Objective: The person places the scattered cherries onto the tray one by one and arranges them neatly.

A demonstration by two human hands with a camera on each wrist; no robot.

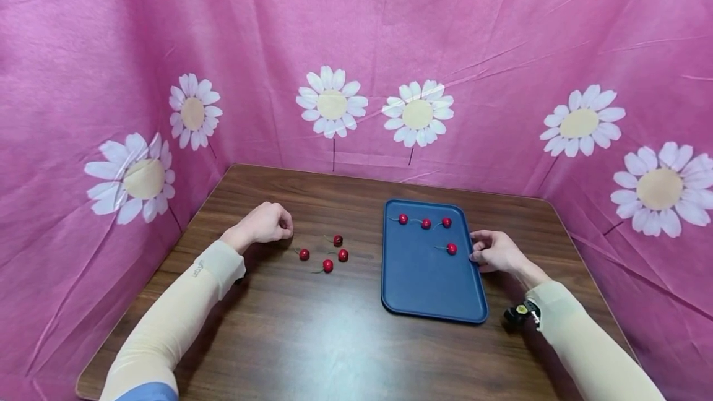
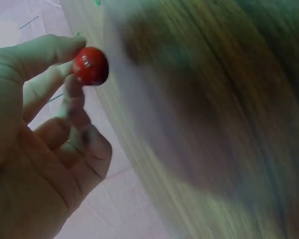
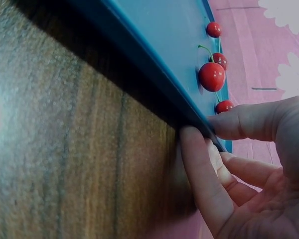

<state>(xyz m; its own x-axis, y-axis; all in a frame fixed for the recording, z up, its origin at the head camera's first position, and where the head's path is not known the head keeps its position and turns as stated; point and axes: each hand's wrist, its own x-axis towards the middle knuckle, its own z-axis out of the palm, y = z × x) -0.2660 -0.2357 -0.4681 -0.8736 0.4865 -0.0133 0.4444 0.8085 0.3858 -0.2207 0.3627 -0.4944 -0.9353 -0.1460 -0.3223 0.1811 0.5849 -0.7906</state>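
Left hand: the left hand (image 1: 267,223) pinches one red cherry (image 2: 91,66) between thumb and forefinger, with no gap left; the other fingers curl loosely below. From overhead the hand hides this fruit.
Loose cherries: four cherries (image 1: 327,265) lie in a cluster on the wood-grain tabletop (image 1: 267,339), to the right of the left fingers and a little nearer the person; the leftmost is just beside the fingertips.
Blue tray: the tray (image 1: 426,283) lies to the right beyond that cluster, well apart from the pinched cherry, its long axis running away from the person.
Right hand: far nearer the tray, the right hand (image 1: 496,252) closes thumb and fingers on its right rim.
Tray cherries: four more cherries (image 1: 426,223), three in a row along the far end, one closer in by the right side.
Backdrop: pink daisy-print curtain (image 1: 367,36).
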